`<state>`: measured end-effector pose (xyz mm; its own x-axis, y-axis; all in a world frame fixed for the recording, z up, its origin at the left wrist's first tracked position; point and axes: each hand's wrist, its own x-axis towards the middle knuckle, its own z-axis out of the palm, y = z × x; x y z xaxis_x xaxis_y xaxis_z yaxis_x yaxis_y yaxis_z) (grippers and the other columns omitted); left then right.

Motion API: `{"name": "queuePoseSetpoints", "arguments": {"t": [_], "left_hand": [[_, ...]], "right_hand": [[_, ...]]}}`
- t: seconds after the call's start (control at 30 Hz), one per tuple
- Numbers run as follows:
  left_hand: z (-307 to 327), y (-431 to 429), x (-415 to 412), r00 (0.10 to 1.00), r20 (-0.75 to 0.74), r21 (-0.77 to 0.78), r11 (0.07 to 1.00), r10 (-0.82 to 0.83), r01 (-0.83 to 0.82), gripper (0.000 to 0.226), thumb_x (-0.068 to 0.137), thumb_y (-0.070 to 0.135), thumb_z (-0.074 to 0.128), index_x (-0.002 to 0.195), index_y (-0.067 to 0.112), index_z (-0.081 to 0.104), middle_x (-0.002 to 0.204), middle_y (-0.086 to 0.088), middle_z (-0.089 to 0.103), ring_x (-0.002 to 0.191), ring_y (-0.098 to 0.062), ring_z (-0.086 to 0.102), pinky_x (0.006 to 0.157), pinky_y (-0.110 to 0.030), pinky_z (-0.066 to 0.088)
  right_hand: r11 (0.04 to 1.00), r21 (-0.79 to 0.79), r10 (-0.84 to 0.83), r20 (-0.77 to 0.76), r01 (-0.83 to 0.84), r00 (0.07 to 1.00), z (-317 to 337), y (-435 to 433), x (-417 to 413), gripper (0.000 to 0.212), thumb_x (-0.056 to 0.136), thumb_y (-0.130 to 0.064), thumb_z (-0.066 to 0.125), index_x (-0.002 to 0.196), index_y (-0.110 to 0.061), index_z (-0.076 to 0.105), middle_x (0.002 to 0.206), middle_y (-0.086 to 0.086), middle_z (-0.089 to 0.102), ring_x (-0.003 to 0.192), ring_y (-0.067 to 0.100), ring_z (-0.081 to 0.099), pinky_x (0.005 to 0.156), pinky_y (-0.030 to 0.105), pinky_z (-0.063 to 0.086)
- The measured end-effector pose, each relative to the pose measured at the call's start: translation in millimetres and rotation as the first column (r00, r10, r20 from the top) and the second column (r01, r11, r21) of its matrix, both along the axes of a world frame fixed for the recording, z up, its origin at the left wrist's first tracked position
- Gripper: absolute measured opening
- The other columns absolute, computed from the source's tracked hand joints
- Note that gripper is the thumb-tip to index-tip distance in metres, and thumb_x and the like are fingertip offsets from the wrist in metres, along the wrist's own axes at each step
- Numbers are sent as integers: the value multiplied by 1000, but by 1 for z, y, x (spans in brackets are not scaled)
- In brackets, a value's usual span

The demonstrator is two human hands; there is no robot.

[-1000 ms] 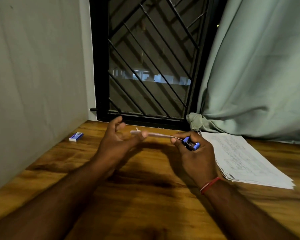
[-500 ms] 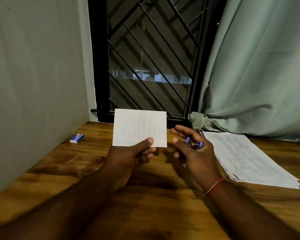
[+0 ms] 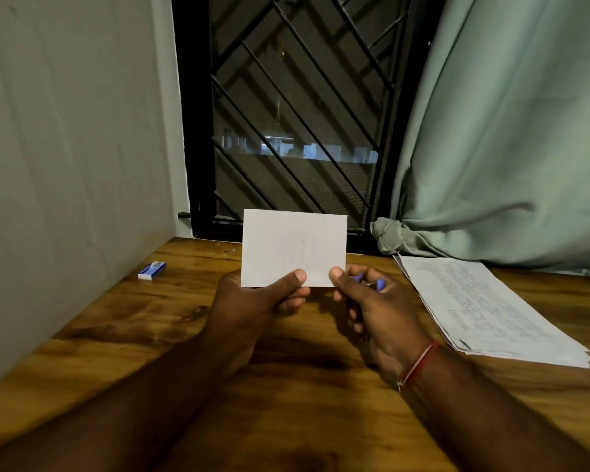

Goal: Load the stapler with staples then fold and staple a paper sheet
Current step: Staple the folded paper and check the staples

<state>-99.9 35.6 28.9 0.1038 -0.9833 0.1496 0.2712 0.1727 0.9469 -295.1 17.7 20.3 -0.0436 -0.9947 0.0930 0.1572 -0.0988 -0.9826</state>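
Note:
A folded white paper sheet (image 3: 293, 247) stands upright above the table, facing me. My left hand (image 3: 252, 301) pinches its lower left edge, thumb on the front. My right hand (image 3: 372, 308) has its thumb on the lower right corner and also holds a small blue stapler (image 3: 368, 282) in its fingers; only blue bits of it show. A small blue and white staple box (image 3: 152, 270) lies on the table at the left, near the wall.
A stack of printed sheets (image 3: 484, 308) lies on the wooden table (image 3: 304, 403) at the right. A wall closes the left side. Behind are a barred window (image 3: 293, 114) and a green curtain (image 3: 508, 131) resting on the table's back edge.
The sheet went from lying flat and edge-on between both hands to standing upright. My right thumb, apart from it half a second ago, has come onto its lower right corner.

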Motion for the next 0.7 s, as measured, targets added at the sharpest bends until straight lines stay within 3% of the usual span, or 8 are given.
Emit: {"name": "queuePoseSetpoints", "arguments": {"t": [0.1, 0.17, 0.27, 0.33, 0.47, 0.63, 0.7], "left_hand": [[2, 0, 1, 999, -11, 6, 1000, 31, -31, 26, 86, 16, 90, 109, 13, 78, 96, -17, 84, 94, -39, 82, 93, -48, 66], [5, 0, 3, 999, -31, 8, 999, 39, -39, 29, 87, 16, 89, 113, 14, 76, 97, -15, 84, 94, -35, 83, 90, -44, 68], [8, 1, 4, 997, -52, 2, 999, 54, -54, 33, 88, 16, 89, 117, 13, 75, 97, -13, 85, 93, -30, 84, 87, -38, 68], [8, 1, 3, 996, -66, -5, 998, 59, -59, 34, 88, 15, 89, 119, 11, 75, 98, -13, 85, 95, -29, 84, 91, -42, 67], [8, 2, 3, 995, -84, -16, 998, 53, -55, 31, 88, 13, 88, 116, 12, 76, 99, -15, 84, 96, -31, 83, 96, -46, 63], [6, 5, 0, 995, -81, -41, 997, 57, -60, 27, 86, 14, 89, 111, 12, 77, 95, -16, 84, 90, -31, 84, 87, -43, 68], [6, 7, -2, 995, -86, -52, 997, 58, -62, 26, 86, 12, 89, 109, 13, 78, 94, -14, 84, 87, -28, 84, 84, -39, 69]], "right_hand": [[970, 161, 193, -39, -184, 980, 2, -2, -4, 42, 99, -60, 73, 102, -18, 70, 77, 7, 63, 55, 16, 43, 51, 28, 32], [947, 209, 269, -111, -243, 957, 3, 0, -6, 42, 105, -57, 66, 111, -16, 70, 87, 14, 68, 58, 18, 48, 52, 29, 36], [952, 185, 283, -211, -246, 936, 0, 2, -2, 39, 104, -42, 72, 120, -7, 71, 97, 18, 80, 61, 15, 54, 54, 30, 39], [961, 105, 272, -159, -257, 949, -4, 4, 1, 37, 99, -35, 78, 120, -4, 75, 107, 23, 82, 68, 14, 59, 58, 27, 44], [957, 25, 289, -92, -288, 953, -9, 8, 8, 24, 96, -33, 81, 117, -20, 84, 113, 24, 80, 68, 17, 58, 61, 31, 42], [976, -57, 212, 28, -210, 977, -9, 10, 20, 40, 89, -37, 83, 117, -10, 75, 95, 13, 79, 68, 18, 59, 55, 26, 44], [976, -105, 204, 111, -193, 973, -12, 8, 23, 46, 83, -37, 86, 119, -10, 75, 96, 13, 78, 75, 19, 65, 62, 29, 48]]}}
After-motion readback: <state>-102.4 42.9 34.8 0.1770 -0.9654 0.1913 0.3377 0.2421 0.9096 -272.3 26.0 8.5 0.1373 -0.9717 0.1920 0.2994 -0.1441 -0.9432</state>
